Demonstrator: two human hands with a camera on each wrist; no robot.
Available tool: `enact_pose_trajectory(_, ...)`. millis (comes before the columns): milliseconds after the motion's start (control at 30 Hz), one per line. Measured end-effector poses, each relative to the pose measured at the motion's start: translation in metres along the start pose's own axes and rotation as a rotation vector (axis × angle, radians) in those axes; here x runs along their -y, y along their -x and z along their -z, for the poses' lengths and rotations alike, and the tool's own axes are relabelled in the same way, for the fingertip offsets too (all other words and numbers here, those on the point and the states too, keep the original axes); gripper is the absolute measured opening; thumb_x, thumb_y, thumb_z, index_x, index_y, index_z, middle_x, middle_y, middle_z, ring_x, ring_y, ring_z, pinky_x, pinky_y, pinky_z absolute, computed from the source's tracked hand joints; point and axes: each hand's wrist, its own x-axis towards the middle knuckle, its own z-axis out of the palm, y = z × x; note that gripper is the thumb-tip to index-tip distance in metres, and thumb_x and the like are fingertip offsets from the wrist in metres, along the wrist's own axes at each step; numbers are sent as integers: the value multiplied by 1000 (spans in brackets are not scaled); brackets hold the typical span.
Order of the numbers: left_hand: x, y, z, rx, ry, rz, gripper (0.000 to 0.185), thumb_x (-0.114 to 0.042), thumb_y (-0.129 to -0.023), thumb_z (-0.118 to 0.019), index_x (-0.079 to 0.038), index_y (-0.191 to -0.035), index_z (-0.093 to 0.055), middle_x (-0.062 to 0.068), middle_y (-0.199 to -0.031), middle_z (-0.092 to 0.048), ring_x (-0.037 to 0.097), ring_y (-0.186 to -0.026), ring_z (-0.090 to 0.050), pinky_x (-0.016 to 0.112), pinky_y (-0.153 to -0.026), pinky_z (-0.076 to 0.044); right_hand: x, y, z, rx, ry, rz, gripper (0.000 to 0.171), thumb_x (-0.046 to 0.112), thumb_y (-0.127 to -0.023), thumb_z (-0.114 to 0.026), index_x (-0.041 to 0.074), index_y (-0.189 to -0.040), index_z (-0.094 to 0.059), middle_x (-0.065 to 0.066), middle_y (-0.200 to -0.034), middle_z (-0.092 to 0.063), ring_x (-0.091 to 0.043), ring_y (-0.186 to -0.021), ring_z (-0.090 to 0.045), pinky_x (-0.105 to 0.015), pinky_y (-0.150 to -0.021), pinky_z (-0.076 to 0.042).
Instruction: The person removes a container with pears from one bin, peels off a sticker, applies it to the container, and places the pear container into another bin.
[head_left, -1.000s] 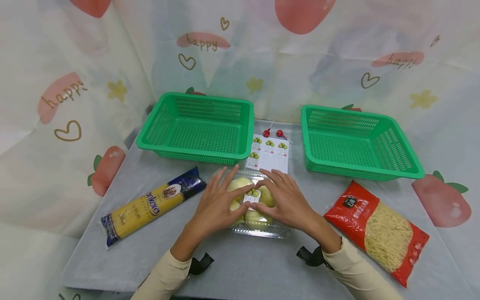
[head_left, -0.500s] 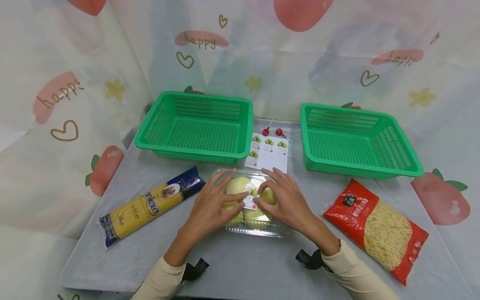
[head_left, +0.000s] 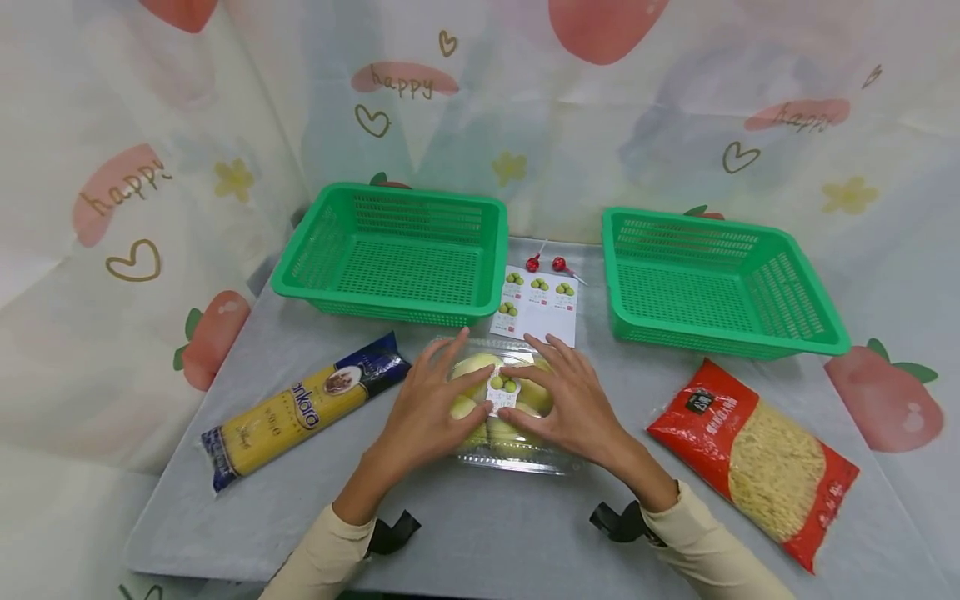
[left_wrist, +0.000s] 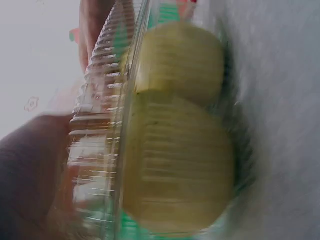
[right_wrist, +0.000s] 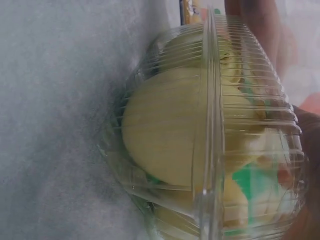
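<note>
1. Clear ribbed plastic clamshell box of pale green round buns [head_left: 504,408]: it lies flat on the grey table [head_left: 480,533], near its middle, directly in front of me and below both palms. Its long axis runs left to right.

2. My left hand [head_left: 427,412] rests on the box's left half, fingers straight and spread, pointing away and slightly inward; it presses on the lid and grips nothing.

3. My right hand [head_left: 573,404] rests on the right half in the same manner, fingers extended over the lid, not curled round anything. Both hands are equally near; the fingertips almost meet over the small white label with green fruit print [head_left: 504,392] on the lid.

4. Appearance: the lid is transparent with fine ridges [right_wrist: 240,115]; the buns [left_wrist: 175,165] are smooth, matt, yellowish green, packed touching one another.

5. Nearby: a sheet of matching stickers [head_left: 538,304] just beyond the box.
</note>
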Motion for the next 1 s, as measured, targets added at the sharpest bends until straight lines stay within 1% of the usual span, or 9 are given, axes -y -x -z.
enact_pose_trajectory(100,7,5,-1,-69,172,78,62,-31,-97,-76,-22,-155,-57,9,-177,-19,39,-159,-18,75,-118,-28,0,0,-1,3,19,-5,60,58,-88,-80,32,-141,-71,-7,-170,-39,-43,-158,-29,-70,-123,-23)
enact_pose_trajectory(167,12,9,-1,-92,306,164,71,-27,-98,-75,-20,-162,-46,9,-177,-17,38,-160,-15,76,-119,-26,0,0,-2,3,24,-12,63,58,-88,-79,31,-145,-68,-8,-171,-38,-42,-159,-28,-70,-124,-22)
enact_pose_trajectory(333,24,16,4,-32,638,447,90,-36,-104,-68,-16,-171,-12,13,-175,-21,39,-158,-26,71,-119,-32,-3,3,-2,5,-20,-26,64,52,-92,-76,29,-150,-63,-7,-173,-33,-39,-161,-22,-71,-125,-18)
enact_pose_trajectory(400,27,18,5,14,713,533,91,-42,-104,-66,-13,-171,-10,18,-172,-26,42,-153,-37,67,-116,-39,-6,6,-2,0,-54,-35,61,49,-93,-75,28,-150,-63,-7,-173,-33,-38,-161,-21,-72,-124,-19)
enact_pose_trajectory(467,30,19,5,44,756,585,89,-47,-103,-66,-10,-169,-18,22,-166,-38,42,-145,-48,61,-112,-46,-8,8,-1,-8,-91,-51,59,45,-95,-75,27,-149,-63,-7,-173,-33,-37,-161,-20,-73,-122,-20)
enact_pose_trajectory(600,32,20,3,51,831,624,76,-47,-102,-68,-11,-161,-37,23,-154,-52,38,-134,-58,54,-109,-49,-13,12,1,-28,-133,-66,56,39,-95,-76,25,-149,-64,-9,-172,-34,-38,-160,-22,-75,-120,-23)
enact_pose_trajectory(800,31,21,3,43,869,634,76,-47,-102,-68,-18,-163,-33,20,-166,-40,41,-151,-40,64,-121,-32,-18,17,3,-47,-170,-77,56,34,-97,-77,22,-150,-62,-11,-171,-35,-39,-158,-26,-74,-118,-29)
enact_pose_trajectory(900,30,21,3,55,871,622,76,-49,-102,-66,-24,-164,-31,19,-163,-45,41,-146,-45,63,-114,-38,-19,19,3,-50,-173,-97,57,33,-97,-77,21,-151,-61,-11,-172,-33,-39,-158,-28,-74,-116,-33)
enact_pose_trajectory(1000,29,20,3,62,872,606,75,-50,-103,-65,-26,-164,-29,19,-158,-50,39,-139,-51,53,-105,-44,-20,20,3,-55,-176,-114,57,34,-98,-76,21,-151,-60,-9,-172,-32,-38,-158,-28,-75,-114,-36)
